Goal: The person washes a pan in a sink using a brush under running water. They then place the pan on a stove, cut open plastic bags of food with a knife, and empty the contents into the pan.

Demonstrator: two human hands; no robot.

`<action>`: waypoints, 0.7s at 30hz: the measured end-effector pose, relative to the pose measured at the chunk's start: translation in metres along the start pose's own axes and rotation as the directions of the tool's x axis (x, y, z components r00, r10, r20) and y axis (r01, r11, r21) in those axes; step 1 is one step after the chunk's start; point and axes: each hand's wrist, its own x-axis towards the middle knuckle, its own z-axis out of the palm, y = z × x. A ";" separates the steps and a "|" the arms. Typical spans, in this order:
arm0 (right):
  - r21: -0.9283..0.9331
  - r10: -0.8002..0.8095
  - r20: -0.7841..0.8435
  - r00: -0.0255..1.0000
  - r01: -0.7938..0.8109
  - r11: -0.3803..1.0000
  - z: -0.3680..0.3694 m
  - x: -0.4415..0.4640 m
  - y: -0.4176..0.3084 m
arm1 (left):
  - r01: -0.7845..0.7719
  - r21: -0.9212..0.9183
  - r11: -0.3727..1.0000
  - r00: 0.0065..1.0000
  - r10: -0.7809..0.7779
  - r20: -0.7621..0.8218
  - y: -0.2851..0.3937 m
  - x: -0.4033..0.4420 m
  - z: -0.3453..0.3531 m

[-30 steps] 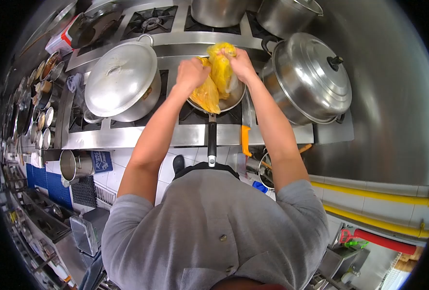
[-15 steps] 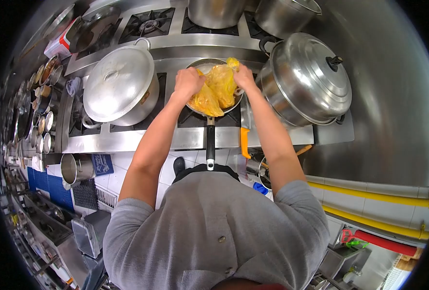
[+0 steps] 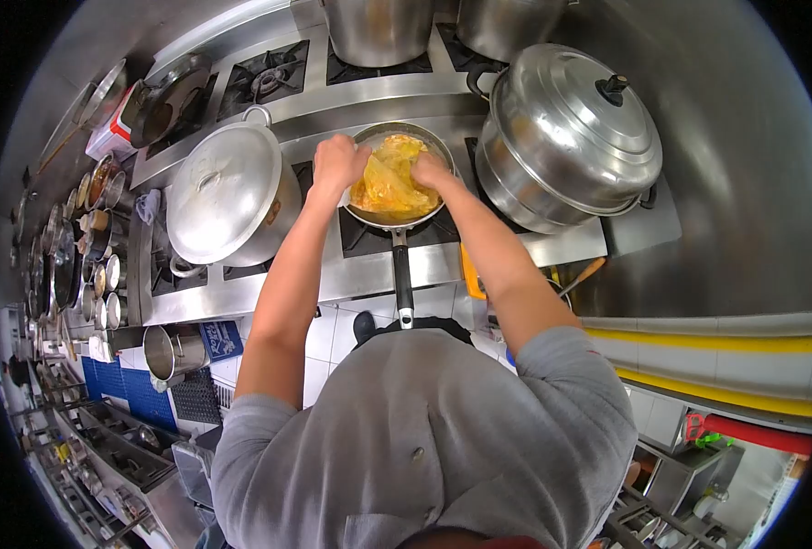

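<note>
A frying pan (image 3: 401, 276) with a black handle sits on the front middle burner, its handle toward me. In it lies a crumpled yellow plastic bag (image 3: 389, 183) whose contents I cannot make out. My left hand (image 3: 340, 163) is closed on the bag's left side, over the pan's left rim. On the right side of the bag, my right hand (image 3: 432, 170) is closed too, low inside the pan. The fingertips of both hands are partly hidden.
A lidded pot (image 3: 223, 194) stands left of the pan, and a large lidded steamer (image 3: 566, 137) stands right. Two tall pots (image 3: 378, 32) are behind. An orange handle (image 3: 472, 273) shows at the stove's front edge, partly behind my right forearm.
Both hands and the bag have come down; the bag now rests lower in the pan, flatter and bunched together. My right hand moved inward. The whole view has turned slightly.
</note>
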 end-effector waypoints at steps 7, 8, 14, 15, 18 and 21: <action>0.035 -0.173 -0.107 0.979 0.178 0.983 -0.060 -0.004 -0.033 | 0.013 -0.018 1.000 0.999 -0.014 -0.043 0.006 -0.008 -0.025; 0.037 -0.200 -0.127 0.972 0.206 0.978 -0.076 -0.013 -0.044 | 0.011 -0.005 1.000 1.000 -0.011 -0.003 0.006 -0.011 -0.028; 0.094 -0.255 -0.287 0.923 0.292 0.952 -0.123 -0.017 -0.064 | 0.025 -0.021 0.999 1.000 -0.025 -0.018 0.004 -0.032 -0.025; 0.107 -0.250 -0.292 0.923 0.291 0.951 -0.132 -0.021 -0.070 | 0.033 -0.022 0.999 0.999 -0.033 -0.017 0.001 -0.034 -0.023; 0.134 -0.238 -0.273 0.932 0.282 0.950 -0.151 -0.028 -0.077 | 0.033 -0.111 0.993 0.999 -0.036 -0.029 0.002 -0.042 -0.022; 0.131 -0.207 -0.345 0.915 0.265 0.955 -0.170 -0.045 -0.091 | 0.073 -0.110 0.991 0.997 -0.071 0.021 0.003 -0.044 -0.022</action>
